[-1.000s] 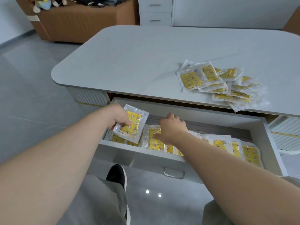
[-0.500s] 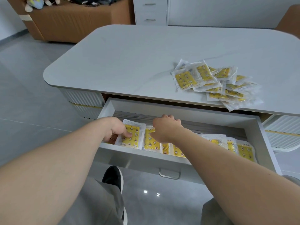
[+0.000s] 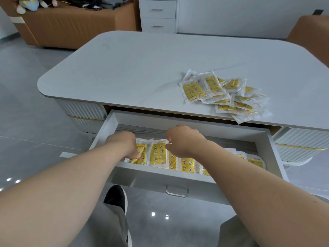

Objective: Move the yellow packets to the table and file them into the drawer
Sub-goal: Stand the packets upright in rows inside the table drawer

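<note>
The white drawer (image 3: 178, 177) under the table (image 3: 142, 72) stands pulled out. A row of yellow packets (image 3: 159, 154) stands on edge inside it, from left to right. My left hand (image 3: 124, 145) is down in the drawer's left end, and its thumb and fingers grip the leftmost yellow packet (image 3: 140, 154) set against the row. My right hand (image 3: 184, 141) reaches in beside it, with curled fingers pinching the top edges of the packets in the row. A loose pile of yellow packets (image 3: 222, 95) lies on the table's right part, near its front edge.
A brown sofa (image 3: 71, 25) with clutter on it stands at the back left, and a white drawer cabinet (image 3: 157, 15) behind the table. A brown seat (image 3: 309, 31) is at the far right. My shoe (image 3: 116, 195) is on the grey floor below the drawer.
My left hand has lowered the packet it held above the drawer into the left end of the row. My right hand has stayed on the row, its fingers now at the packets' top edges.
</note>
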### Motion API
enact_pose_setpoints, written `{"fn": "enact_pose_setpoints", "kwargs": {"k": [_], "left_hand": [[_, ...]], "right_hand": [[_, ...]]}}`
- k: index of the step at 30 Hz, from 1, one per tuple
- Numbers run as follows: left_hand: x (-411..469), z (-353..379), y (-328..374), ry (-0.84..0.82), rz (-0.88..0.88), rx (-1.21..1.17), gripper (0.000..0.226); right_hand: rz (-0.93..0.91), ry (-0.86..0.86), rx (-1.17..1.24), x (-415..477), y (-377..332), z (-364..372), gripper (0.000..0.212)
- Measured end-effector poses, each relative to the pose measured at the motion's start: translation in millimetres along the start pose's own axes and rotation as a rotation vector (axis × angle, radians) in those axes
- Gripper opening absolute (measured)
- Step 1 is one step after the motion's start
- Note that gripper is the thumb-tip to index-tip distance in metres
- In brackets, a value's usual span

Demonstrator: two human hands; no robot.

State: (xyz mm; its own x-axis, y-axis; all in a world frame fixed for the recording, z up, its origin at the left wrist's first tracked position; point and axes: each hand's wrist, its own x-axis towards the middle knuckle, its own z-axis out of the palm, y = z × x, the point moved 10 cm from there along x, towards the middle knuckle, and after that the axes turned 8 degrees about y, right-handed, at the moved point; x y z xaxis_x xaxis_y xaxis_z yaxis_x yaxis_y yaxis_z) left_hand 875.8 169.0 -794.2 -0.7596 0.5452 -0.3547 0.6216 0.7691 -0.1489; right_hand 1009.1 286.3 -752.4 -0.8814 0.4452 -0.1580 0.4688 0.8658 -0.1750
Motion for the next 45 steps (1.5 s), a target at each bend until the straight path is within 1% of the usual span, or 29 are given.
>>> {"fn": "enact_pose_setpoints", "kwargs": {"k": [3,7,9,12,14,15,18,19,21,23,25,26,29,33,34,35,36,37,39,40,41,43,44,45], "left_hand": [[-5.9,-21.5,17.5,0.022,0.032,0.033,0.028],[-14.6,-78.5,55.9,0.145,0.123,-0.108,0.029],[-19.2,-108.2,73.5,0.248,0.183,-0.193,0.029],[-23.0,-144.3,97.2,0.418,0.268,-0.302,0.022],[-22.7,-158.4,112.5,0.492,0.303,-0.405,0.014],[-21.9,-162.4,120.4,0.519,0.315,-0.445,0.014],[-16.1,-165.3,151.0,0.568,0.388,-0.432,0.032],[-14.2,-162.9,156.9,0.574,0.406,-0.401,0.035],[-7.0,-155.4,171.2,0.554,0.425,-0.341,0.042],[1.6,-143.2,176.6,0.5,0.419,-0.27,0.046],[5.3,-136.9,177.1,0.469,0.398,-0.203,0.046],[4.7,-139.5,175.0,0.491,0.377,-0.186,0.044],[0.5,-155.2,164.9,0.612,0.302,-0.187,0.038],[0.4,-158.8,150.1,0.632,0.232,-0.225,0.028],[0.5,-157.9,146.5,0.63,0.212,-0.226,0.025],[0.5,-156.6,142.7,0.628,0.188,-0.226,0.027],[0.3,-155.7,138.2,0.627,0.158,-0.225,0.033],[0.1,-154.9,132.2,0.625,0.119,-0.221,0.043],[0.4,-154.5,117.7,0.626,0.03,-0.2,0.06],[1.0,-153.6,111.0,0.609,-0.005,-0.196,0.064],[2.3,-151.9,105.5,0.581,-0.024,-0.206,0.064],[4.6,-149.0,98.9,0.533,-0.017,-0.265,0.057],[4.7,-148.5,97.2,0.522,0.0,-0.304,0.052],[4.0,-148.4,96.1,0.516,0.02,-0.338,0.05]], "right_hand": [[0.031,0.041,0.047,-3.0,9.4,-14.7,0.028],[0.11,0.158,0.126,-2.6,30.4,-48.6,0.02],[0.197,0.243,0.181,-3.0,49.6,-70.2,0.016],[0.373,0.356,0.216,-6.7,90.7,-98.5,0.015],[0.486,0.433,0.208,-11.9,118.1,-112.2,0.015],[0.514,0.476,0.195,-13.3,127.5,-117.3,0.017],[0.503,0.57,0.117,-8.6,141.1,-127.9,0.037],[0.473,0.551,0.072,-3.5,137.9,-127.0,0.043],[0.432,0.451,-0.015,8.5,139.1,-118.3,0.051],[0.437,0.331,-0.031,18.4,145.0,-102.3,0.052],[0.448,0.274,-0.042,22.1,149.1,-94.4,0.051],[0.442,0.299,-0.063,22.9,148.6,-98.0,0.052],[0.439,0.481,-0.105,19.7,144.4,-117.7,0.052],[0.451,0.529,-0.151,14.5,136.3,-111.8,0.026],[0.449,0.534,-0.153,14.3,134.3,-108.7,0.028],[0.448,0.529,-0.148,14.8,132.6,-106.4,0.035],[0.448,0.518,-0.13,16.0,130.7,-104.7,0.041],[0.45,0.513,-0.111,16.9,128.8,-104.3,0.043],[0.455,0.512,-0.08,18.0,124.2,-103.9,0.035],[0.447,0.517,-0.082,17.5,120.6,-103.8,0.031],[0.432,0.525,-0.1,16.6,116.5,-103.3,0.027],[0.397,0.562,-0.127,14.0,109.4,-103.7,0.021],[0.388,0.584,-0.12,12.8,107.9,-104.0,0.02],[0.382,0.603,-0.095,11.8,106.7,-104.3,0.025]]}}
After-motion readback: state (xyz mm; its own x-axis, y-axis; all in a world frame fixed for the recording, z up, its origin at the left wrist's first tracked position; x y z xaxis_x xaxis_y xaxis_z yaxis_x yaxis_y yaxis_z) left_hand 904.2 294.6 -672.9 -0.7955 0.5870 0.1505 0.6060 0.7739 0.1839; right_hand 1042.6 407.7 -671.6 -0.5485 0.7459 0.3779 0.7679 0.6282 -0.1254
